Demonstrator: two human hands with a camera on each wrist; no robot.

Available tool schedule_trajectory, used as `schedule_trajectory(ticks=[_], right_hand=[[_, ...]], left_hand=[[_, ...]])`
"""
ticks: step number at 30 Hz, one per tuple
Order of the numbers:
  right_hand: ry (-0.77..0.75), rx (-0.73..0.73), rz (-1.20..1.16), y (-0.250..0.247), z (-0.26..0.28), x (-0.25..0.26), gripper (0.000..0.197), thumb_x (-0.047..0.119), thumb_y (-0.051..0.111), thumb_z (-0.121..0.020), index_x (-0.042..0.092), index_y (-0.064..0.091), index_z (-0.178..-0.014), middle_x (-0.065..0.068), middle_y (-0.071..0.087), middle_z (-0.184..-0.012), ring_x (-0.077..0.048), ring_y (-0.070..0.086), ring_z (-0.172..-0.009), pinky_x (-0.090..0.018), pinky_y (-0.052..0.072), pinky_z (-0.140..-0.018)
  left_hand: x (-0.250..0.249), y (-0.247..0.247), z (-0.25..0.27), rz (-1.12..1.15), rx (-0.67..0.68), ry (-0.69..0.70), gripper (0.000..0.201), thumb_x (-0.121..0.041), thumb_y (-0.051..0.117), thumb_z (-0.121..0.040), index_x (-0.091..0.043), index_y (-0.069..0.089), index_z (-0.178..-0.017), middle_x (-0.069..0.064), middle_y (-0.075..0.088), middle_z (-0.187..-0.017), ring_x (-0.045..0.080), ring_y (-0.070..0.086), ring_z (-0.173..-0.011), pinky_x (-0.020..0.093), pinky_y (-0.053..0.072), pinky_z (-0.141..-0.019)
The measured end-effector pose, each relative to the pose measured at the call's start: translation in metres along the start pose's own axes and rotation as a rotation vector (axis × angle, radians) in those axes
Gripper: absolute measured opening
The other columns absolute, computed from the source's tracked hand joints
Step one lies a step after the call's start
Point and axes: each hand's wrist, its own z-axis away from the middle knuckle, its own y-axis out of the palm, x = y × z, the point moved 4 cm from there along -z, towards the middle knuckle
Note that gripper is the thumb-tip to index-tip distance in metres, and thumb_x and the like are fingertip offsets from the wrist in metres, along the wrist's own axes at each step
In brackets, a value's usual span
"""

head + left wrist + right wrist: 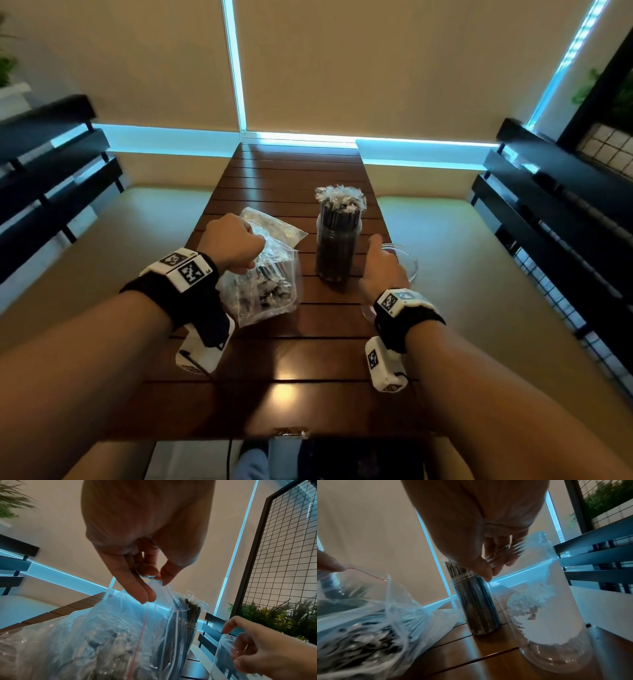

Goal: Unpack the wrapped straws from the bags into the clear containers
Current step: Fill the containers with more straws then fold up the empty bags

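The left hand pinches the top edge of the clear bag of wrapped straws on the table. The right hand grips the rim of an empty jar, just beside the straw-filled jar

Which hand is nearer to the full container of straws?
Right. The right hand grips the empty container just beside the full container of straws; the left hand pinches the bag farther off.
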Motion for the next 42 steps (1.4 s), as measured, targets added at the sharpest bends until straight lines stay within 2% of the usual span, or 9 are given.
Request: schedule_trajectory(ticks=[8,13,15,19,27,32,36,39,42], right_hand=[[-0.313,0.118,-0.068,0.019,0.020,0.043,0.033,0.001,0.059,-0.085,0.017,0.042,-0.109,-0.014,0.066,-0.106,-0.040,0.066,-0.094,-0.050,0.055,-0.080],[-0.544,-0.291,-0.127,0.002,0.039,0.064,0.011,0.021,0.061,-0.086,0.013,0.060,-0.094,-0.005,0.061,-0.093,-0.024,0.055,-0.084,-0.036,0.046,-0.074],[-0.668,-0.166,-0.188,0.010,0.053,0.088,0.014,0.021,0.055,-0.091,0.010,0.064,-0.087,-0.006,0.061,-0.086,-0.022,0.054,-0.076,-0.034,0.048,-0.070],[-0.536,0.219,-0.110,0.058,0.043,0.127,0.020,0.019,0.053,-0.090,0.005,0.066,-0.096,-0.015,0.066,-0.101,-0.033,0.063,-0.094,-0.043,0.053,-0.084],[-0.296,0.242,-0.076,0.096,0.002,0.148,0.050,0.060,0.055,-0.080,0.019,0.064,-0.108,-0.004,0.066,-0.112,-0.024,0.063,-0.104,-0.036,0.052,-0.088],[-0.264,0.271,-0.063,0.106,-0.001,0.147,0.043,0.062,0.053,-0.073,0.023,0.059,-0.092,-0.001,0.066,-0.098,-0.024,0.065,-0.094,-0.035,0.054,-0.079],[-0.262,0.204,-0.056,0.109,-0.002,0.146,0.048,0.060,0.049,-0.084,0.025,0.061,-0.114,0.001,0.066,-0.111,-0.023,0.063,-0.101,-0.031,0.044,-0.073],[-0.282,0.220,-0.010,0.108,-0.001,0.150,0.036,0.042,0.050,-0.093,0.020,0.060,-0.119,-0.002,0.063,-0.119,-0.024,0.062,-0.108,-0.033,0.048,-0.083],[-0.341,0.308,0.017,0.115,-0.001,0.154,0.029,0.024,0.050,-0.097,0.014,0.061,-0.121,-0.008,0.061,-0.122,-0.029,0.058,-0.117,-0.036,0.048,-0.094]], left_hand=[[0.005,0.004,0.012,0.057,0.008,-0.029,0.014,-0.011,0.058,-0.083,-0.002,0.065,-0.074,0.011,0.073,-0.072,0.019,0.073,-0.058,0.041,0.063,-0.059],[0.008,-0.001,0.013,0.049,-0.013,-0.025,0.018,-0.011,0.061,-0.087,-0.006,0.063,-0.070,0.011,0.072,-0.069,0.018,0.073,-0.058,0.035,0.062,-0.056],[0.008,-0.002,0.012,-0.001,-0.001,-0.001,0.018,-0.012,0.061,-0.086,-0.008,0.062,-0.068,0.010,0.071,-0.068,0.017,0.073,-0.058,0.037,0.063,-0.059],[0.005,-0.005,0.010,-0.204,0.007,0.105,0.025,-0.024,0.064,-0.079,-0.015,0.059,-0.057,0.005,0.070,-0.064,0.017,0.072,-0.063,0.039,0.061,-0.068],[0.006,-0.017,0.005,-0.304,0.037,0.213,0.031,-0.026,0.066,-0.078,-0.015,0.054,-0.051,0.003,0.067,-0.061,0.018,0.063,-0.065,0.035,0.051,-0.064],[0.021,-0.020,0.000,-0.295,0.043,0.209,0.029,-0.026,0.068,-0.078,-0.013,0.058,-0.054,0.006,0.068,-0.064,0.018,0.066,-0.068,0.032,0.051,-0.063],[0.030,-0.018,-0.006,-0.341,0.054,0.208,0.027,-0.027,0.069,-0.077,-0.015,0.055,-0.056,0.000,0.061,-0.059,0.016,0.058,-0.060,0.029,0.045,-0.056],[0.037,-0.006,-0.009,-0.490,0.052,0.274,0.021,-0.035,0.068,-0.075,-0.019,0.055,-0.080,-0.004,0.058,-0.090,0.020,0.060,-0.086,0.033,0.051,-0.071],[0.061,0.021,-0.017,-0.627,0.137,0.202,0.054,-0.047,0.064,-0.081,-0.019,0.045,-0.124,0.007,0.040,-0.137,0.029,0.051,-0.121,0.044,0.049,-0.096]])
